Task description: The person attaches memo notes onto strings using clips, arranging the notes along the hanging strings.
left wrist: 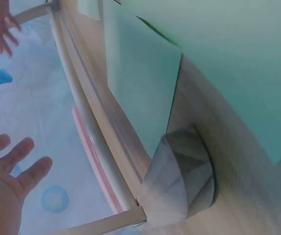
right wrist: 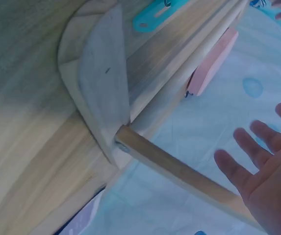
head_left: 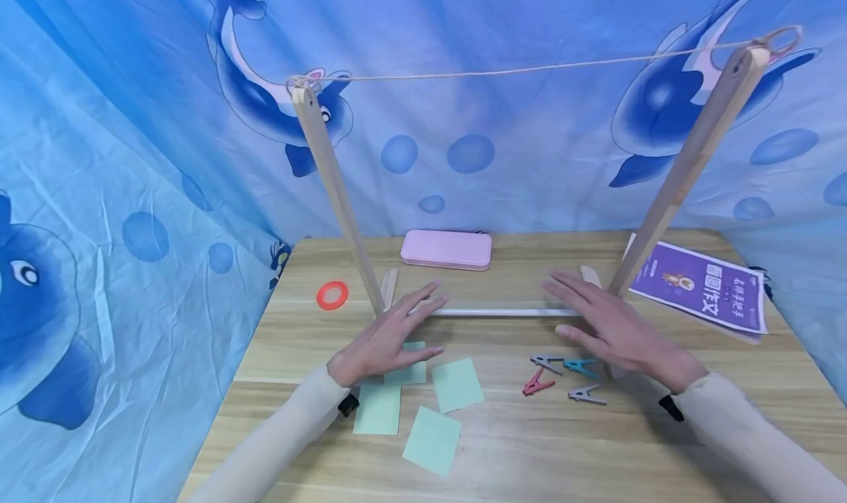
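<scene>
Bench before a curtain carries the standing frame, left hand and right hand near its lower ends, each grip apart and empty; a low-passing sleeve could drag the notes in front of it.

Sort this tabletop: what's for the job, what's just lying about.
Likely the job's, near the left hand and right hand:
- wooden frame
- string
- green paper squares
- clothespins

Likely lying about, behind or beside the frame:
- pink pencil case
- red tape roll
- purple booklet
</scene>
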The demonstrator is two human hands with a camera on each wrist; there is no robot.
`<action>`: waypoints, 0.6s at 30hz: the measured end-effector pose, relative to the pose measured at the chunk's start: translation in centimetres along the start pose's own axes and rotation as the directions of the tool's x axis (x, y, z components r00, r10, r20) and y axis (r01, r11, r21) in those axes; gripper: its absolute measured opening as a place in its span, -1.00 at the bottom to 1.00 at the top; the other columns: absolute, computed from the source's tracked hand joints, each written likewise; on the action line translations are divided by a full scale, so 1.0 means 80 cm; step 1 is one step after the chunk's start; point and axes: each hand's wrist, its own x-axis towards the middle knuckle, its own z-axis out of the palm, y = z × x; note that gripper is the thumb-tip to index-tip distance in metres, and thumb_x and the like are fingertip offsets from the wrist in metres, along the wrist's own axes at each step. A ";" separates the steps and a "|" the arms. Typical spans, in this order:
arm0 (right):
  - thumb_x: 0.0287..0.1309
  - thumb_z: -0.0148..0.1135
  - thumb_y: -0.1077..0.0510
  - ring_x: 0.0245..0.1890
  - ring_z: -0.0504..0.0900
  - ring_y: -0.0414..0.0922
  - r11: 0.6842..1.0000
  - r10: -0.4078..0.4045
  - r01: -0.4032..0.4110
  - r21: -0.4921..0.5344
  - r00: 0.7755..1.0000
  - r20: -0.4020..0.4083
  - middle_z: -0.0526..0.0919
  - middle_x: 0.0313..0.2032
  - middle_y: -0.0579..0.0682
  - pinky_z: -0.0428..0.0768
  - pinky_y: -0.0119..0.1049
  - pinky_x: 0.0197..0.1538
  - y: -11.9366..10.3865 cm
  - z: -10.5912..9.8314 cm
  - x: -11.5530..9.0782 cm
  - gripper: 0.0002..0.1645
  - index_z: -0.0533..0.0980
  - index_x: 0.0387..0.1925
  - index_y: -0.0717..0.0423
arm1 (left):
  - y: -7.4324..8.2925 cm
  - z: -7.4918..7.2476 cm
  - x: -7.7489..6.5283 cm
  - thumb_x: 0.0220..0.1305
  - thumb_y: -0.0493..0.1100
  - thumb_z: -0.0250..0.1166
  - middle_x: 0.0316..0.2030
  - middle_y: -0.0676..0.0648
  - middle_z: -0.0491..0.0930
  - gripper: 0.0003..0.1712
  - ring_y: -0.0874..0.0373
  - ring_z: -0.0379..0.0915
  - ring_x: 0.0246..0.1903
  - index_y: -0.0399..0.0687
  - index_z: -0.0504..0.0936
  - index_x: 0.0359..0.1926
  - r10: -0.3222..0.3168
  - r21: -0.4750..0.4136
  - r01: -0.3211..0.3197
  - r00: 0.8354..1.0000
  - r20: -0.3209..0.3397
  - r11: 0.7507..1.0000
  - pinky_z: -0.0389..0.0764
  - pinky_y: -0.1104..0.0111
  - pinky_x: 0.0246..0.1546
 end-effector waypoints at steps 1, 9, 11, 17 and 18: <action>0.44 0.26 -0.07 0.59 0.20 0.20 1.000 0.020 -0.020 0.018 1.000 -0.002 0.14 0.64 0.00 0.32 0.40 0.44 0.000 -0.001 -0.002 -0.12 0.10 0.64 -0.25 | 0.001 0.000 -0.001 0.43 0.30 0.27 0.66 0.01 0.05 -0.09 0.04 0.16 0.58 0.14 0.17 0.63 -0.004 -0.011 0.004 1.000 -0.011 1.000 0.52 0.05 0.43; 0.52 0.14 -0.17 0.46 0.42 0.26 0.983 0.166 -0.168 0.079 0.986 0.034 0.38 0.51 0.11 0.46 0.37 0.36 0.004 -0.004 -0.013 -0.27 0.24 0.58 -0.12 | 0.008 0.000 -0.008 0.43 -0.02 0.38 0.10 -0.02 0.69 -0.44 0.14 0.67 0.03 0.02 0.52 0.38 -0.073 -0.168 0.059 0.994 -0.080 0.984 0.74 0.28 0.07; 0.51 0.17 -0.16 0.34 0.56 0.21 0.982 0.168 -0.170 0.083 0.985 0.031 0.48 0.43 0.15 0.55 0.29 0.30 0.005 -0.003 -0.014 -0.28 0.30 0.54 -0.03 | 0.010 -0.001 -0.011 0.42 -0.07 0.39 -0.05 0.00 0.74 -0.54 0.19 0.70 -0.10 -0.05 0.59 0.26 -0.111 -0.232 0.093 0.992 -0.062 0.968 0.77 0.30 -0.05; 0.40 0.35 0.07 -0.12 0.80 -0.11 0.984 0.130 -0.130 0.119 0.991 0.007 0.78 0.01 0.09 0.80 -0.09 -0.04 0.010 0.002 -0.022 -0.54 0.58 0.23 0.17 | 0.018 0.001 -0.020 0.42 -0.15 0.38 -0.35 0.18 0.68 -0.95 0.44 0.55 -0.36 0.01 0.68 -0.17 -0.122 -0.290 0.137 0.990 0.071 0.947 0.76 0.36 -0.29; 0.38 0.36 0.10 -0.16 0.80 -0.16 0.983 0.130 -0.131 0.125 0.991 0.012 0.80 -0.05 0.05 0.80 -0.15 -0.08 0.011 0.003 -0.023 -0.59 0.61 0.18 0.16 | 0.020 0.003 -0.022 0.41 -0.14 0.38 -0.37 0.19 0.66 -0.96 0.44 0.53 -0.38 0.04 0.68 -0.22 -0.114 -0.290 0.136 0.989 0.094 0.947 0.74 0.37 -0.32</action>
